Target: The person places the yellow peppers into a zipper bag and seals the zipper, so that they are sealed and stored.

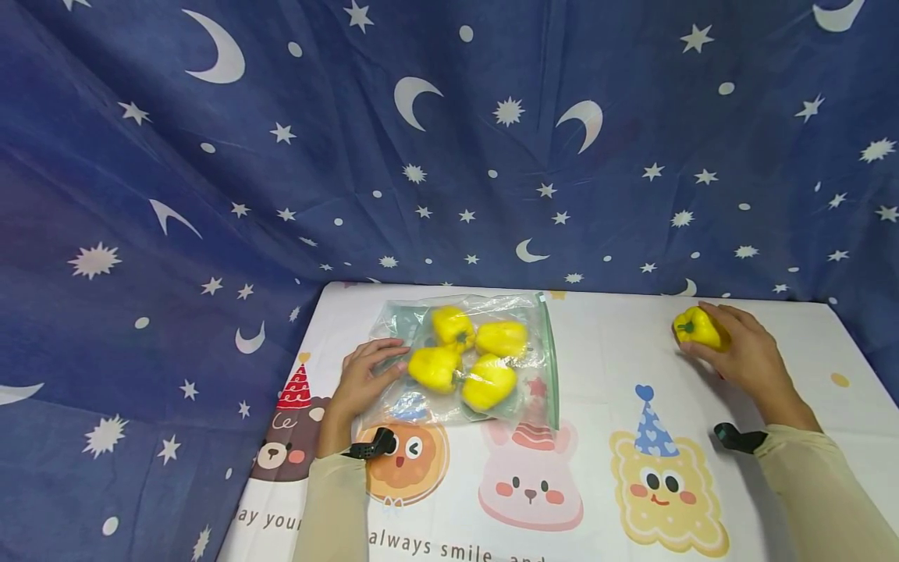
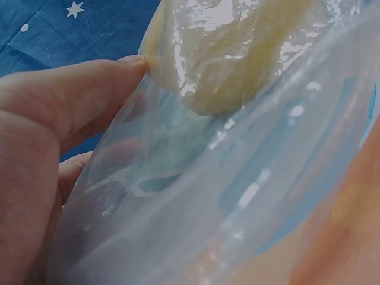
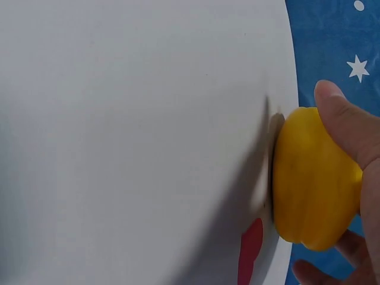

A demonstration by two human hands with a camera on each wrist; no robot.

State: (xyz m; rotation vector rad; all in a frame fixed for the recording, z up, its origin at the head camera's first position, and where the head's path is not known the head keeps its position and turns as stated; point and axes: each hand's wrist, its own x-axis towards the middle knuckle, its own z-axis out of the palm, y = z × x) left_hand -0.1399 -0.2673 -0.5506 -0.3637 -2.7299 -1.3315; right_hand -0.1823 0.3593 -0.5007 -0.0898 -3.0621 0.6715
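A clear zip bag (image 1: 535, 406) lies flat on the table, with several yellow bell peppers (image 1: 489, 382) inside and its green zip edge facing right. At the bag's left side, my left hand (image 1: 365, 380) rests against the plastic with its fingers fairly straight. The left wrist view shows the thumb touching the bag beside a blurred yellow pepper (image 2: 237, 77). Far to the right, my right hand (image 1: 747, 347) grips a single yellow bell pepper (image 1: 695, 328), its green stem facing left. In the right wrist view, the thumb lies along this pepper (image 3: 312, 184), at or just above the tabletop.
A white tablecloth (image 1: 597, 351) printed with cartoon animals and treats covers the table. Dark blue cloth (image 1: 449, 179) with moons and stars hangs behind the table and on its left. Small black devices are strapped to both wrists.
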